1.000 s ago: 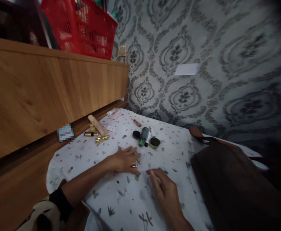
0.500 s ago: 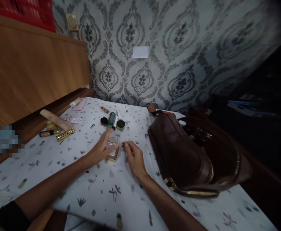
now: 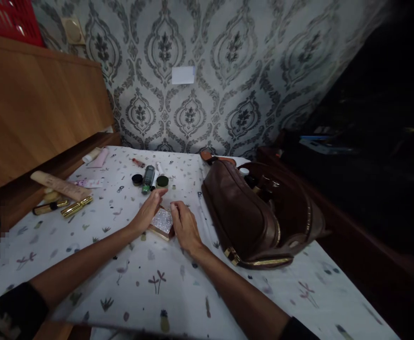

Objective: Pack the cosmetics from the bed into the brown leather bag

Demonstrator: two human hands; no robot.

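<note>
A glittery silver case with gold edges, like a makeup compact (image 3: 162,223), sits between my two hands, low over the cloth. My left hand (image 3: 149,211) is against its left and far side, with the fingers stretched forward and the thumb along the case. On the right side, my right hand (image 3: 186,227) presses its curled fingers to the edge of the compact. The undersides of my fingers are hidden. Just beyond my left hand lie a green-capped bottle (image 3: 147,179), a dark green jar (image 3: 162,182) and a small black-lidded jar (image 3: 137,179).
A brown leather bag (image 3: 238,215) stands unzipped at right, with bottles inside. At left are a long beige tube (image 3: 60,185), a gold lipstick tube (image 3: 76,207) and a pink tube (image 3: 98,157). A wooden panel (image 3: 44,94) borders the left; a papered wall (image 3: 189,115) rises behind.
My right hand has moved in to the compact's right edge, and my left hand has shifted to its far left side. The compact's glittery face now shows more. The view has swung right.
</note>
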